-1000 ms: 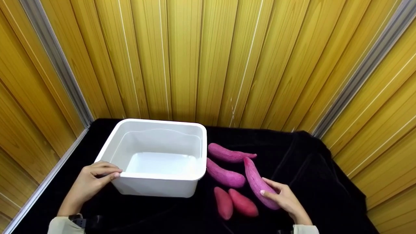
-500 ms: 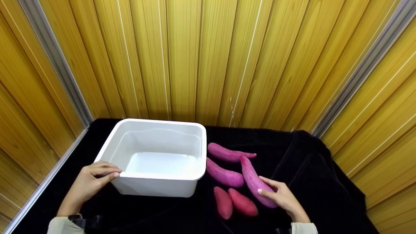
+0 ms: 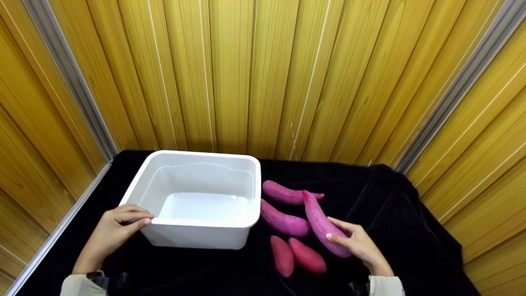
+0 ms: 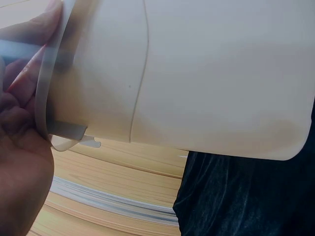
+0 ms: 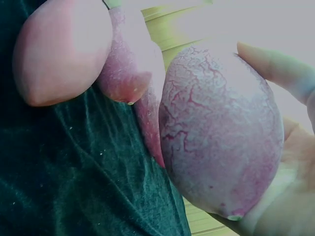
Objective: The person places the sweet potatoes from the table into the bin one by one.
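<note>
My left hand pinches the near-left rim of a white plastic tub; the left wrist view shows thumb and fingers on either side of that rim. The tub's visible inside holds nothing. To its right, my right hand grips a long purple sweet potato round its thick lower end, the narrow tip pointing away from me. In the right wrist view, the wrinkled blunt end of this purple sweet potato fills the grasp. Two more purple sweet potatoes lie beside the tub.
Two smaller red sweet potatoes lie side by side, left of my right hand. Black cloth covers the table. Yellow wood-look panels close off the back and both sides, with grey metal strips at the corners.
My right hand has shifted a little left and away from me, carrying the purple sweet potato; its tip now overlaps the farthest one in view. My left hand stays on the tub's rim.
</note>
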Action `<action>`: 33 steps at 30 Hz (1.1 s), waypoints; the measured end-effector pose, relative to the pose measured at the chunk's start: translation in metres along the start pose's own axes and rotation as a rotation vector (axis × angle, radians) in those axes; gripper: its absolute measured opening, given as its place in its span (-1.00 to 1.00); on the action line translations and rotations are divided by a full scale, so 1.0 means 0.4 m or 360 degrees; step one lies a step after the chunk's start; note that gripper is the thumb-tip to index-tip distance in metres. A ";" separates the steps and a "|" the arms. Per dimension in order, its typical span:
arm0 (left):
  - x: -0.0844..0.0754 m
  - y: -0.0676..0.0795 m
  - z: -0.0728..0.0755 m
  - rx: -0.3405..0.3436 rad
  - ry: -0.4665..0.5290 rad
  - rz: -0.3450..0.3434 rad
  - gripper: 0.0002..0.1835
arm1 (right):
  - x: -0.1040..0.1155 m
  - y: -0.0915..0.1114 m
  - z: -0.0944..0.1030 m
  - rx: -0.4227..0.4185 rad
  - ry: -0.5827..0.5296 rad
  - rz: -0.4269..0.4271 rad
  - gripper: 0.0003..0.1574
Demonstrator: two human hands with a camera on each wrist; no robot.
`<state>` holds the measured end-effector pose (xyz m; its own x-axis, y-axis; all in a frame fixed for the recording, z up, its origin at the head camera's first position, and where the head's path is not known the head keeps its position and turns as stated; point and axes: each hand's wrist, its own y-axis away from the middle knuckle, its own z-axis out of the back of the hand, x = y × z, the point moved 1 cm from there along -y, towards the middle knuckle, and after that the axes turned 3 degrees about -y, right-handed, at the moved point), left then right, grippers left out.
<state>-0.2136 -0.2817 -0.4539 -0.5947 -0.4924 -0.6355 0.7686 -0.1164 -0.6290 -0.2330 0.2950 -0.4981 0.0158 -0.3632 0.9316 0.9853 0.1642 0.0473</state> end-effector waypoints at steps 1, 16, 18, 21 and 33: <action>-0.001 0.000 0.000 0.0002 -0.0003 0.0003 -0.70 | 0.002 -0.001 0.000 0.0006 -0.0002 0.0003 -0.28; 0.000 -0.002 0.001 0.0019 -0.0008 0.0016 -0.72 | 0.039 -0.010 0.000 0.0078 -0.0015 0.0055 -0.29; 0.000 -0.001 0.002 0.0017 -0.0001 -0.0006 -0.72 | 0.044 -0.014 -0.001 0.0086 -0.0022 0.0067 -0.29; 0.000 0.000 0.001 0.0013 0.0006 -0.0023 -0.72 | 0.052 -0.018 -0.002 0.0099 -0.0017 0.0082 -0.29; -0.004 0.000 0.000 0.0020 -0.0027 0.0058 -0.73 | 0.091 -0.034 -0.001 0.0169 -0.0024 0.0121 -0.30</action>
<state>-0.2128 -0.2809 -0.4529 -0.5621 -0.5110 -0.6504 0.7928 -0.1088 -0.5997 -0.2455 0.2791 -0.4648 0.0863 -0.3321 0.9393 0.9578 0.2870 0.0135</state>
